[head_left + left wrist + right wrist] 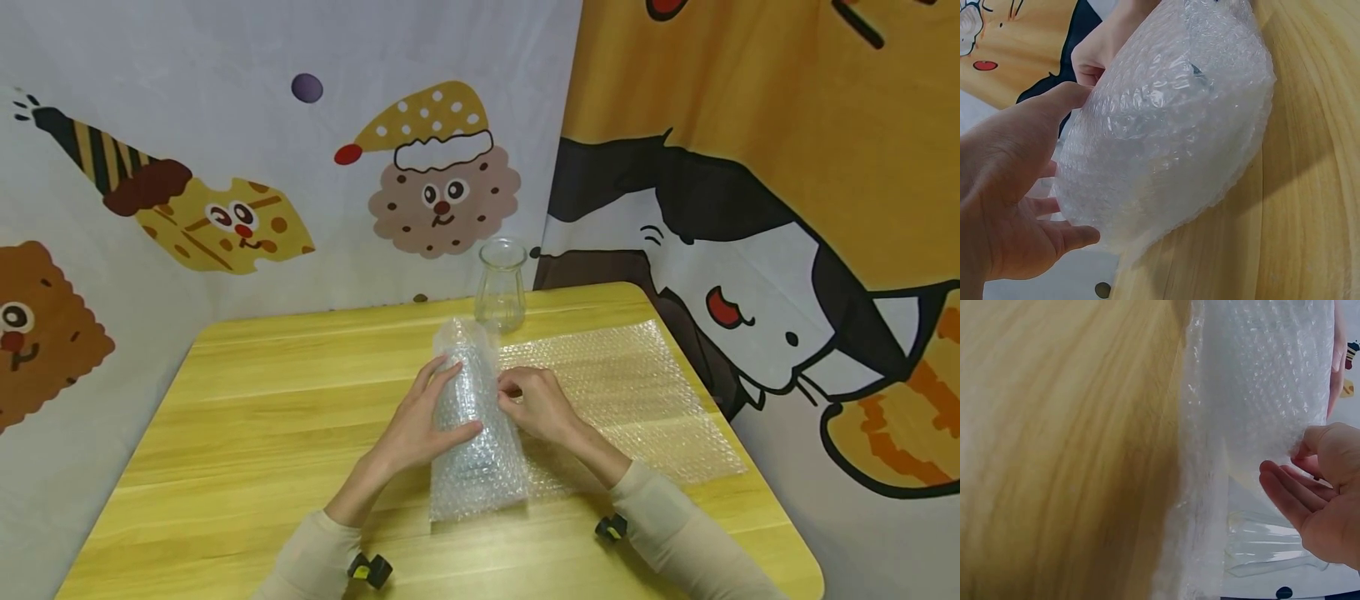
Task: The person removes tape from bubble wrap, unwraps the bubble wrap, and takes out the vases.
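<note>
A rolled bundle of clear bubble wrap (480, 467) lies lengthwise on the table, wider at the near end. Something inside shows only as faint dark bits through the layers. My left hand (420, 417) holds the bundle from the left, its thumb across the top and its fingers spread along the far left side. On the right side, my right hand (542, 404) pinches the wrap's edge between thumb and index finger; in the right wrist view its other fingers (1291, 494) extend loosely. In the left wrist view, the bundle's wide end (1172, 162) faces the camera.
A flat sheet of bubble wrap (630, 400) spreads over the table's right side, reaching under the right forearm. Behind the bundle stands a clear glass vase (501, 287) near the back edge. The wooden table (262, 417) meets printed curtains at the back and right.
</note>
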{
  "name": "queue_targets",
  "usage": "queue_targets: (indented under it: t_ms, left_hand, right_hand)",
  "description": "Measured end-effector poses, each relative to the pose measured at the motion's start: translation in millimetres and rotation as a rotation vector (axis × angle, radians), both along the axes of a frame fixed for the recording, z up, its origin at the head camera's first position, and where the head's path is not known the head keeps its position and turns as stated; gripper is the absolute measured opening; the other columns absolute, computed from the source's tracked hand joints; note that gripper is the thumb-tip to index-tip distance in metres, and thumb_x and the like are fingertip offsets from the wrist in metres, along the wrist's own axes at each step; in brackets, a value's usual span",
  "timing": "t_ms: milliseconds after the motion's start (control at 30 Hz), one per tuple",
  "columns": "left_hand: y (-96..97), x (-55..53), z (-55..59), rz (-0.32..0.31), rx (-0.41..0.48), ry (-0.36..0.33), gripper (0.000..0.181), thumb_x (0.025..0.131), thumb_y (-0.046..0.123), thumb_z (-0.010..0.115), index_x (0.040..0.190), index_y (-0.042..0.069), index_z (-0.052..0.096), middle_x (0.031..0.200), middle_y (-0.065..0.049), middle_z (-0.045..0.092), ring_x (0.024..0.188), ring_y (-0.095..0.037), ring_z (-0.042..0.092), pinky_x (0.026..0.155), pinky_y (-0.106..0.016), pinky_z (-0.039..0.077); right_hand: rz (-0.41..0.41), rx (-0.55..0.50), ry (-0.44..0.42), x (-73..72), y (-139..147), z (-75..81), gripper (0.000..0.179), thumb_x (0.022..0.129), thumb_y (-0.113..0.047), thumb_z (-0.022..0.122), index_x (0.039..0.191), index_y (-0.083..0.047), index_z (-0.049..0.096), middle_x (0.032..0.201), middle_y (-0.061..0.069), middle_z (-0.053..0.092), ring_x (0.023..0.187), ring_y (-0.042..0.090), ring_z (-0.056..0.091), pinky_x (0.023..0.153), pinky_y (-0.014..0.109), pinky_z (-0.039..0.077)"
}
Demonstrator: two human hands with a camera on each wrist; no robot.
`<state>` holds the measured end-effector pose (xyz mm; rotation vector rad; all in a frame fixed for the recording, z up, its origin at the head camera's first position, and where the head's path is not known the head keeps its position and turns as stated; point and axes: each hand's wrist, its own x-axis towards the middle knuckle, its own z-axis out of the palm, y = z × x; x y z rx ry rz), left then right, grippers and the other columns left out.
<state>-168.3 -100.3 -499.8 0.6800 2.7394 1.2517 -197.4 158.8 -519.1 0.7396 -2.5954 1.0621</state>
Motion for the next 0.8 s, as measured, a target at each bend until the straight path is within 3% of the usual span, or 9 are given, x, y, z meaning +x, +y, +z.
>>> queue_targets:
  t_ms: [167,367,633,800]
  left_hand:
    - [-0.8,0.9,0.2,0.002,0.004,-0.002,0.105,0.094,0.051,0.089,0.178,0.017,0.036,0.190,-0.010,0.019,0.163,-0.051,0.044,0.125,-0.077,0.046]
    - [-1.6,1.6,1.4,0.009,0.003,-0.006,0.104,0.094,0.051,0.089,0.178,0.018,0.036,0.190,-0.009,0.019,0.164,-0.051,0.045,0.125,-0.077,0.046]
    - [-4.7,3.4,1.9,0.013,0.009,-0.006,0.104,0.094,0.051,0.090,0.177,0.017,0.037,0.190,-0.010,0.020,0.164,-0.051,0.043,0.126,-0.077,0.046]
    - [-7.7,4.4,0.1,0.010,0.027,-0.004,0.105,0.092,0.051,0.091,0.177,0.017,0.037,0.190,-0.013,0.020,0.167,-0.051,0.039,0.126,-0.079,0.044]
  right_hand:
    - [-0.015,-0.078,-0.050,-1.1,-1.6,-1.3,0.010,0.090,0.006,0.078,0.094,-0.002,0.084,0.108,0.018,0.086,0.087,0.027,0.086,0.078,0.017,0.069]
    - [-0.029,-0.091,-0.083,-3.0,-2.5,-1.5,0.010,0.091,0.004,0.078,0.092,-0.004,0.083,0.107,0.017,0.087,0.086,0.026,0.086,0.077,0.017,0.068]
    - [-0.097,-0.165,-0.249,-4.1,1.6,-6.8,0.014,0.092,0.001,0.076,0.092,-0.011,0.083,0.101,0.010,0.087,0.086,0.018,0.083,0.079,0.022,0.070]
    - [-0.087,-0.182,-0.299,-4.1,6.3,-14.0,0.014,0.094,0.001,0.076,0.092,-0.011,0.083,0.099,0.009,0.087,0.088,0.017,0.083,0.081,0.023,0.071]
